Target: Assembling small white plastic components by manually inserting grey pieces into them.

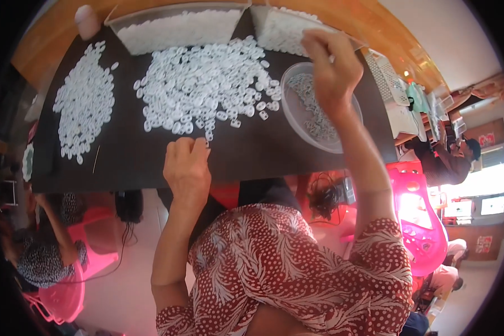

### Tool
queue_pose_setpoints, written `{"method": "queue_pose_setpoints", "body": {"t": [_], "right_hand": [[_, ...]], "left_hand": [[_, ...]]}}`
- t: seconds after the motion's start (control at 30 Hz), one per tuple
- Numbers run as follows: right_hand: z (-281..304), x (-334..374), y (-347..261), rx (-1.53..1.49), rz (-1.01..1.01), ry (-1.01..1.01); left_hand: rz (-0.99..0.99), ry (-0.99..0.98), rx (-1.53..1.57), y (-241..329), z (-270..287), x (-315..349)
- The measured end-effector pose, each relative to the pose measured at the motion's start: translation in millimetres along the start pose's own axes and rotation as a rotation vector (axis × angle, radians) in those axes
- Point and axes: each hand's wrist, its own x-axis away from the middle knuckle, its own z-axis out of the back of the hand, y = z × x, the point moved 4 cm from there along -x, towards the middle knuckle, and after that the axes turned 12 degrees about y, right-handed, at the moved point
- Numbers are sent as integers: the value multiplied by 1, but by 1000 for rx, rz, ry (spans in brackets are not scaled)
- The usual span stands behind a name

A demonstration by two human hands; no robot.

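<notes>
A wide heap of small white oval pieces with holes point(199, 84) covers the middle of the dark table point(252, 151). My left hand point(187, 168) is at the table's near edge, just below the heap, its fingers curled and closed. One white piece lies by its fingertips; whether the hand grips anything is hidden. Raised over the far rim of a round clear tub point(290, 120), my right hand point(337, 70) is closed with bent fingers. What it holds, if anything, I cannot make out. Small grey, metal-looking parts point(319, 120) lie in the tub.
Two pale bins full of white pieces, one wide point(126, 40) and one at the right point(260, 25), line the far edge. A second, narrower heap point(87, 103) lies at left, near a thin stick point(96, 159) and a pinkish container point(87, 22). Pink chairs point(417, 224) flank the table.
</notes>
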Motion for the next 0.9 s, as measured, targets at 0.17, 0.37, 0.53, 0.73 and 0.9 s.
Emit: {"method": "queue_pose_setpoints", "body": {"t": [0.17, 0.37, 0.53, 0.73, 0.9], "right_hand": [[-12, -65, 84, 303, 297, 57], [-44, -83, 173, 445, -136, -167], [-47, -32, 77, 253, 158, -198], [-29, 62, -21, -225, 108, -583], [-19, 103, -51, -429, -389, -698]], "left_hand": [[6, -62, -29, -2, -6, -1], [44, -149, 3, -3, -11, -7], [119, -83, 166, -4, -1, -5], [871, -145, 768, -13, -5, 2], [1016, -99, 1007, -3, -7, 7]]}}
